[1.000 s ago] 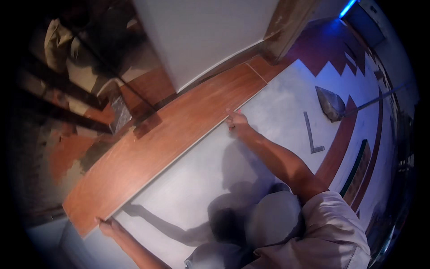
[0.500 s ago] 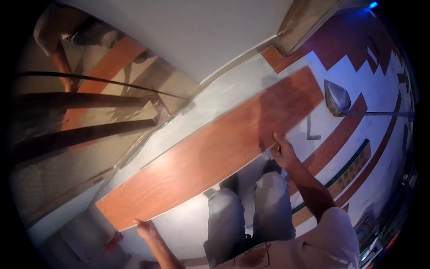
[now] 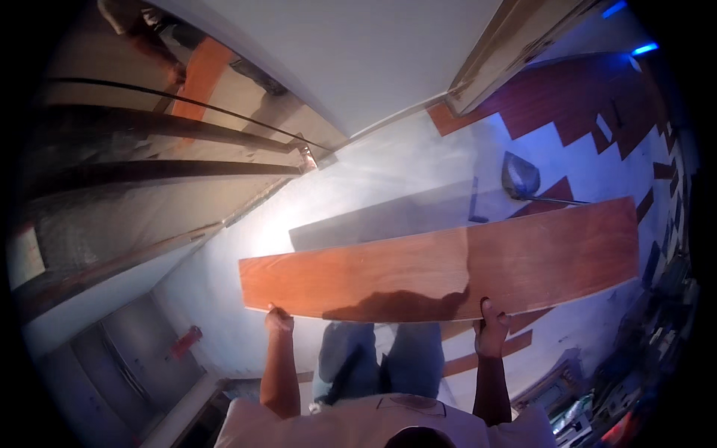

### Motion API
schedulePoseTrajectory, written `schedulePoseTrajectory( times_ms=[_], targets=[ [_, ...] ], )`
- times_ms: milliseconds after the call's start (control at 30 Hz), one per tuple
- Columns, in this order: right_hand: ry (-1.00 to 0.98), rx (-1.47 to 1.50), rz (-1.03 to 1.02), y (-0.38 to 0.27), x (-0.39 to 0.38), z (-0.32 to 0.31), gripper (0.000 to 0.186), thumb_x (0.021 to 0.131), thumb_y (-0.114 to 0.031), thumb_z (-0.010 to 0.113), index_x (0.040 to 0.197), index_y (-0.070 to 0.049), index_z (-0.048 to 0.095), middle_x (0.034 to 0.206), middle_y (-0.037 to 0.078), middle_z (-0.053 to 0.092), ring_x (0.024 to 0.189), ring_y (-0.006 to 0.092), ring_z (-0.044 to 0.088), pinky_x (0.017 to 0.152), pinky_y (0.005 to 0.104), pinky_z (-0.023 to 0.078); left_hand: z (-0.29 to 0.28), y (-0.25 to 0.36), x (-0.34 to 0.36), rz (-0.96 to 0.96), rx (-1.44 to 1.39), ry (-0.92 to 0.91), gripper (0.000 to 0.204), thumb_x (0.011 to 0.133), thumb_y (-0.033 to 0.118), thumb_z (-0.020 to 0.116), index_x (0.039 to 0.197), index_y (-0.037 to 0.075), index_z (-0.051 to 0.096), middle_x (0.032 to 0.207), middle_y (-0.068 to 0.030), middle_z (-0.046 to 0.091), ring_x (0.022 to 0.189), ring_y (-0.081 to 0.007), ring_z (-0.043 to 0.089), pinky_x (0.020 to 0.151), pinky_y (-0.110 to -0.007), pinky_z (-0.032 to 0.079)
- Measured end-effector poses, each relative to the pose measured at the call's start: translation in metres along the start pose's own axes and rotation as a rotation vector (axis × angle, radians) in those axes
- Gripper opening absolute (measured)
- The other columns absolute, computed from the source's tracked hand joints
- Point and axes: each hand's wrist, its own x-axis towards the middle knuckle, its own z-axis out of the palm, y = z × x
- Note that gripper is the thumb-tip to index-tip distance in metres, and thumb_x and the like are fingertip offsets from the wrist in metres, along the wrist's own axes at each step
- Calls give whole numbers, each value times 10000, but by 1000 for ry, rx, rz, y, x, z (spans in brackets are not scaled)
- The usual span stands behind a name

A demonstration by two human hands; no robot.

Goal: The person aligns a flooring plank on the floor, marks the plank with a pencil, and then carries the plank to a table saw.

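Plank [image 3: 437, 270] partly hides floorboard [image 3: 557, 190] beside dustpan [image 3: 518, 176].

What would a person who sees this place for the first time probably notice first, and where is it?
Probably the long, flat, reddish-brown wood-grain plank, stretched across the middle, its near edge held by the left hand and the right hand. Next, perhaps, two short glowing blue strips at the upper right, and below them dark red floor planks ending in a zigzag edge.

Dim edges, blue light strip [image 3: 644, 49], floor [image 3: 273, 222] glare, fisheye bending
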Motion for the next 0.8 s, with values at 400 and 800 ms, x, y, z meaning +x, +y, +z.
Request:
schedulePoseTrajectory(
  times_ms=[400,800],
  targets=[
    [301,-7,-460,-237,-108,-92,502,944,-283,731,1202,133,619,1203,156,651,1016,209,641,873,350,531,122,-73,-125,229,1039,-724,455,988,413,614,1165,-7,615,987,-150,679,809,-283,691,678,-402,586],
    [785,-340,-801,-264,-154,-82,502,954,-346,726,1019,151,701,978,91,690,839,135,578,747,289,489,290,211,-258,724,757,-830,392,1032,314,582,1233,-22,606,1104,-144,704,964,-237,693,838,-349,566]
  ],
)
